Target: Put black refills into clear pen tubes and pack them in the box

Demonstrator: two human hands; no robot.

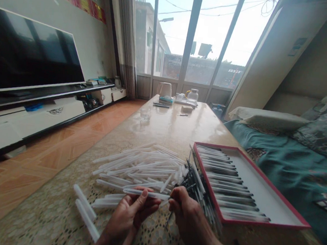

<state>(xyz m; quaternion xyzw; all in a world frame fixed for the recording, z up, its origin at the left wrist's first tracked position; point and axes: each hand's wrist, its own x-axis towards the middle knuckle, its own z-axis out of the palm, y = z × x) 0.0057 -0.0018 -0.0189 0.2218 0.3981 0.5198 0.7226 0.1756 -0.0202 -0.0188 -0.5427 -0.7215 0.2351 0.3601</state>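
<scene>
My left hand (137,211) pinches a white translucent pen barrel (146,193) between thumb and fingers, holding it nearly level above the table. At the barrel's right end, my right hand (183,206) is closed on a thin dark pen refill, mostly hidden by the fingers. Beyond both hands lies a loose pile of white pen barrels (139,164). Dark pen refills (195,182) are heaped to the right of that pile. A red-rimmed tray (270,179) holds a row of pens (227,181) with dark ends along its left side.
Two separate barrels (84,207) lie left of my left hand. Farther along the patterned table (116,133) stand a clear glass (145,115), a small box (186,109), and a glass jug (193,95). A teal-covered couch (264,142) runs along the right.
</scene>
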